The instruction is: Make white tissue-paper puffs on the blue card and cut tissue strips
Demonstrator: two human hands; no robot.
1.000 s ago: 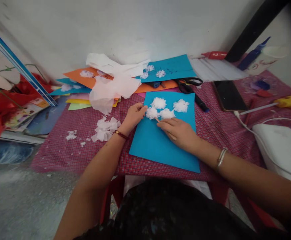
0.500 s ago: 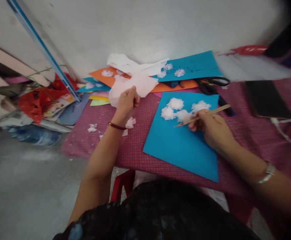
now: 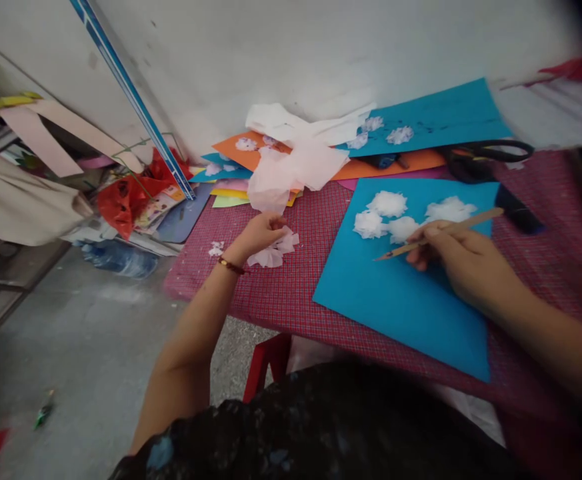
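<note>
Pinching a pointed wooden stick [image 3: 481, 219] between thumb and fingers of the right hand [image 3: 453, 245] — tilted, over the blue paper sheet [image 3: 395, 303]. On the far part of the blue paper sheet: four white tissue puffs [image 3: 389, 203], three grouped, one apart to the right. At the left hand [image 3: 261, 235]: fingers curled at the torn tissue scraps [image 3: 271, 257] on the plaid tablecloth [image 3: 271, 293] — impossible to tell whether pinching any. Beyond: thin tissue paper [image 3: 303, 163], black-handled scissors [image 3: 501, 143].
</note>
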